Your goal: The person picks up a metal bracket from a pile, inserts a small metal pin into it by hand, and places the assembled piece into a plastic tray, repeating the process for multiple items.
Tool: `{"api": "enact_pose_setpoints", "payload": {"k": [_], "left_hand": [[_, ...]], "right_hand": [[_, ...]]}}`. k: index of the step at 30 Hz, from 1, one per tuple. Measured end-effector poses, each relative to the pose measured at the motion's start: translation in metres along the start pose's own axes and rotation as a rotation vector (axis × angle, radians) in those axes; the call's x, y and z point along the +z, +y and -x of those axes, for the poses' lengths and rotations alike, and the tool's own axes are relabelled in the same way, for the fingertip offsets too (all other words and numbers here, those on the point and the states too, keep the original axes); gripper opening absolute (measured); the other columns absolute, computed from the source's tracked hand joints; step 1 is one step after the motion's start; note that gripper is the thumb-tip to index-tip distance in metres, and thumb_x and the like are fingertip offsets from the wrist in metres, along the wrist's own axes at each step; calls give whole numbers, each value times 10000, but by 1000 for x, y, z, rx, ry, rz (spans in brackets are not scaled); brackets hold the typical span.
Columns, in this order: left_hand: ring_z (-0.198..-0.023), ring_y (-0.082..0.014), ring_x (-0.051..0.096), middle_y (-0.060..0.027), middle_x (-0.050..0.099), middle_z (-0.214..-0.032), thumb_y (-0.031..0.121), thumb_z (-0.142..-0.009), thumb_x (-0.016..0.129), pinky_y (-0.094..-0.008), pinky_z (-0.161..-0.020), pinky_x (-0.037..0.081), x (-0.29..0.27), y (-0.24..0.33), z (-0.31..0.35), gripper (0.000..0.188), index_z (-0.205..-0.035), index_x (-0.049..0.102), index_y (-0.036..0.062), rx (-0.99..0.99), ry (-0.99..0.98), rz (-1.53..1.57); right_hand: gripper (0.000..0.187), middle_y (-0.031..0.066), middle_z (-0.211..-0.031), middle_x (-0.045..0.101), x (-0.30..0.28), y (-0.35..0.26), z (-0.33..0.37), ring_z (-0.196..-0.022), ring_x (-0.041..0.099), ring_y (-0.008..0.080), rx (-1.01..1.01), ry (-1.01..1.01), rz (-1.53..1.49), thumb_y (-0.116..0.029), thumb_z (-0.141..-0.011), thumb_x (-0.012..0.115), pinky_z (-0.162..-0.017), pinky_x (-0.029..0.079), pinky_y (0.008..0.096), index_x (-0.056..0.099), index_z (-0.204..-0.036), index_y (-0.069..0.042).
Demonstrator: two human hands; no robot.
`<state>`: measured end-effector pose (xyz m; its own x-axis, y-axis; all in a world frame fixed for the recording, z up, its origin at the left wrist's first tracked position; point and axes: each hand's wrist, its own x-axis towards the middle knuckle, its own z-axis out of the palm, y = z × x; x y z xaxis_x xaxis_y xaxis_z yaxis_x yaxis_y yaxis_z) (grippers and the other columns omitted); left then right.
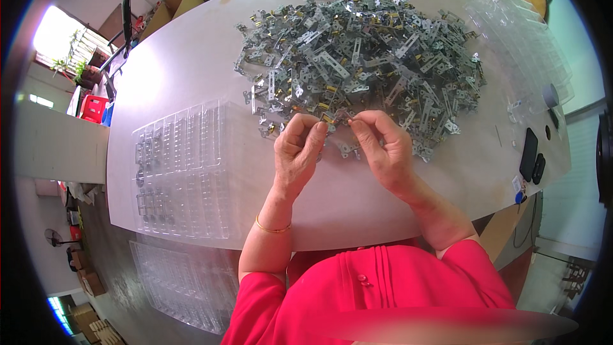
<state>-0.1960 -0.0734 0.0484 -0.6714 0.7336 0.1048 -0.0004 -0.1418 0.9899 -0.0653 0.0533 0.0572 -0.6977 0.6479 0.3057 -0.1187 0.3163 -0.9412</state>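
My left hand (297,153) is closed in a pinch on a small metal bracket (327,119) with a brass-coloured piece on it. A short way to its right, my right hand (385,153) pinches something small between thumb and forefinger; its kind is too small to make out. Both hands are at the near edge of a large pile of silvery metal brackets (332,64), some with yellow brass-coloured parts. Left of my hands lies a clear plastic tray (191,172) with rows of compartments. A few metal parts sit in its left-hand columns.
More clear trays (520,45) are stacked at the far right of the white table (185,57). A black phone (529,153) and a small black case (539,169) lie near the right edge, with keys (519,191) beside them. Another clear tray (185,287) is below the table's near left edge.
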Motion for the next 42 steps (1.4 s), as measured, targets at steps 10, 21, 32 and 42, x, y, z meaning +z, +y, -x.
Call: {"api": "enact_pose_setpoints", "payload": {"k": [10, 21, 32, 42], "left_hand": [[-592, -36, 475, 7, 566, -699, 74, -970, 670, -238, -517, 383, -2, 7, -4, 100, -916, 622, 4, 417, 39, -456], [-525, -237, 553, -66, 567, -630, 13, -830, 726, -347, -517, 438, -3, 1, -8, 106, -861, 631, 48, 591, -39, -693], [-537, -234, 563, -50, 584, -657, 23, -767, 758, -352, -528, 438, 2, -1, -6, 164, -877, 641, 58, 766, -100, -832], [-552, -214, 536, -27, 546, -665, 76, -763, 779, -352, -535, 413, 2, -7, -7, 233, -945, 633, 64, 857, 73, -950]], "right_hand": [[87, -18, -726, 583, -3, -1, -3, -624, 474, 41, -32, -18, 68, -119, -998, 656, -545, 410, 235, 657, -1029, -38], [172, 11, -900, 660, -4, -8, -6, -773, 607, 76, 240, -88, -163, -111, -1042, 532, -721, 513, 228, 632, -1159, -34], [124, 10, -1041, 658, -11, 5, -9, -896, 569, 34, 315, -199, -424, -105, -1017, 610, -780, 489, 210, 655, -1112, -39], [145, 10, -1036, 659, -4, 5, -8, -908, 599, 58, 182, -112, -430, -144, -1038, 597, -796, 540, 236, 636, -1131, -40]]}}
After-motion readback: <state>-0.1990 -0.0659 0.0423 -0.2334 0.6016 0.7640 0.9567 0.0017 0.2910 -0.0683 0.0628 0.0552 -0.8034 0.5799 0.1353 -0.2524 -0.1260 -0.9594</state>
